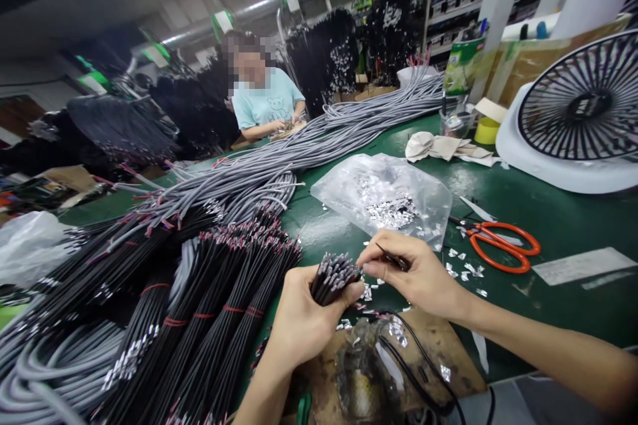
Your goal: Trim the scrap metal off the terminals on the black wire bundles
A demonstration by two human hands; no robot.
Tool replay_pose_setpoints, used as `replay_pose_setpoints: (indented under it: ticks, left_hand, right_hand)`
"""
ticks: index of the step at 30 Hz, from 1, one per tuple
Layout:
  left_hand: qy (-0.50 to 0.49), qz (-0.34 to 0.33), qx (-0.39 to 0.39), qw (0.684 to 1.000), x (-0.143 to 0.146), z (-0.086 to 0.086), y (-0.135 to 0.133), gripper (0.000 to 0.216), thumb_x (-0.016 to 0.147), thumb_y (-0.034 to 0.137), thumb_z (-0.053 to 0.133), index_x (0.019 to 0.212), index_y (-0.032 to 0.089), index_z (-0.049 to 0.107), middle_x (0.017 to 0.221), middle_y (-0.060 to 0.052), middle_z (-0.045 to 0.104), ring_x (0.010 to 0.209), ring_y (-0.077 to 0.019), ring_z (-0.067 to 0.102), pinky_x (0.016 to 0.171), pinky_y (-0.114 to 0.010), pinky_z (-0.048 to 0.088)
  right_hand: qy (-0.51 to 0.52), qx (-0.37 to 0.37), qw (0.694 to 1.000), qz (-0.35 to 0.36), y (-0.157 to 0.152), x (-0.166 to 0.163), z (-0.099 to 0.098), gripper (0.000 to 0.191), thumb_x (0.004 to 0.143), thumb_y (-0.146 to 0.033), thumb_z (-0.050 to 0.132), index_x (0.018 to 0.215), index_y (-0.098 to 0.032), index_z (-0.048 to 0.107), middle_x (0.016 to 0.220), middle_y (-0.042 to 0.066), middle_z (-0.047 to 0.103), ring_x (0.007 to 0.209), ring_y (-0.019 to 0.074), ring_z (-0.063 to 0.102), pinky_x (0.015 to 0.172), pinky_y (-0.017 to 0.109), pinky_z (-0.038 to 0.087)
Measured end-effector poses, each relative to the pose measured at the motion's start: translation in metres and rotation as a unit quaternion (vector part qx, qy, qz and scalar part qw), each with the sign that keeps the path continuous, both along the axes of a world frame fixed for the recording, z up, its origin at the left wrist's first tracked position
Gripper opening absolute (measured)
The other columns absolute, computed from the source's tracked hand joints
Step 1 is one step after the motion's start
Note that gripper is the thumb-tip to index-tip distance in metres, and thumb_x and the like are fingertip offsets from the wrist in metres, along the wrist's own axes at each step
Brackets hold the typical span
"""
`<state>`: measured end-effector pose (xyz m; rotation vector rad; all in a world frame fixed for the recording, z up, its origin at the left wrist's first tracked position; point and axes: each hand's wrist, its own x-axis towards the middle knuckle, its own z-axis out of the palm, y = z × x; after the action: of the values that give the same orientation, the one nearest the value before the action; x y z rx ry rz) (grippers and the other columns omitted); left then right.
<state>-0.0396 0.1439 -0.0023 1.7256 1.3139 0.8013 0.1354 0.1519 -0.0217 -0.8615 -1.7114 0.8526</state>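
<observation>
A bundle of black cables (335, 279) with greyish cut ends facing up is wrapped in my left hand (304, 319). My right hand (413, 272) is closed, thumb and forefinger pinched against the bundle's right edge; whatever lies between those fingertips is too small to make out. Tucked in the same hand is a dark, thin, pointed tool that looks like tweezers (391, 255). Small silver foil pieces (466, 271) lie scattered around the right hand. Just beyond the hands, a clear plastic bag (383, 192) holds more foil bits.
Red-banded black cable bundles (214, 319) and long grey cables (299, 146) cover the table's left and back. Orange-handled scissors (503, 246) and a white fan (583, 106) are at right. A stained board (448, 358) lies below my hands. Another person (269, 96) works opposite.
</observation>
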Motion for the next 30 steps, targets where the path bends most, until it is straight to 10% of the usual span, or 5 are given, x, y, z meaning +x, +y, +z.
replay_pose_setpoints:
  ticks: [10,17,23,30]
  left_hand:
    - [0.06,0.058,0.121,0.989,0.004,-0.011,0.001,0.024,0.067,0.024,0.066,0.055,0.015,0.048,0.052,0.005,0.04,0.05,-0.0086,0.037,0.045,-0.02,0.029]
    - [-0.004,0.056,0.063,0.996,-0.001,-0.009,0.017,0.027,0.071,0.037,0.064,0.062,0.013,0.057,0.059,0.001,0.054,0.055,-0.0113,0.047,0.052,-0.021,0.039]
    - [0.058,0.011,0.086,0.995,-0.001,-0.004,0.013,0.023,0.078,0.033,0.056,0.065,0.014,0.054,0.059,0.001,0.051,0.057,-0.0122,0.046,0.052,-0.021,0.037]
    - [0.087,0.038,0.115,0.989,-0.002,-0.007,0.007,0.027,0.076,0.034,0.059,0.06,0.016,0.046,0.056,0.004,0.042,0.053,-0.0099,0.038,0.047,-0.02,0.031]
  right_hand:
    - [-0.038,-0.061,0.997,-0.019,0.0,-0.003,0.0,0.027,0.084,-0.037,0.053,0.067,-0.016,0.053,0.063,0.0,0.052,0.059,0.0113,0.046,0.053,0.023,0.036]
    - [-0.038,-0.005,0.973,-0.228,0.013,0.015,0.0,0.022,0.076,-0.022,0.06,0.097,-0.016,0.061,0.081,0.004,0.06,0.057,0.0109,0.05,0.051,0.024,0.04]
    - [0.014,-0.084,0.995,-0.058,0.007,0.003,-0.005,0.019,0.078,-0.03,0.06,0.088,-0.016,0.067,0.084,0.005,0.067,0.074,0.0149,0.06,0.065,0.026,0.048]
    - [0.062,-0.114,0.989,-0.064,0.004,0.0,-0.002,0.015,0.075,-0.028,0.062,0.081,-0.016,0.068,0.077,0.004,0.069,0.069,0.0142,0.062,0.061,0.025,0.049]
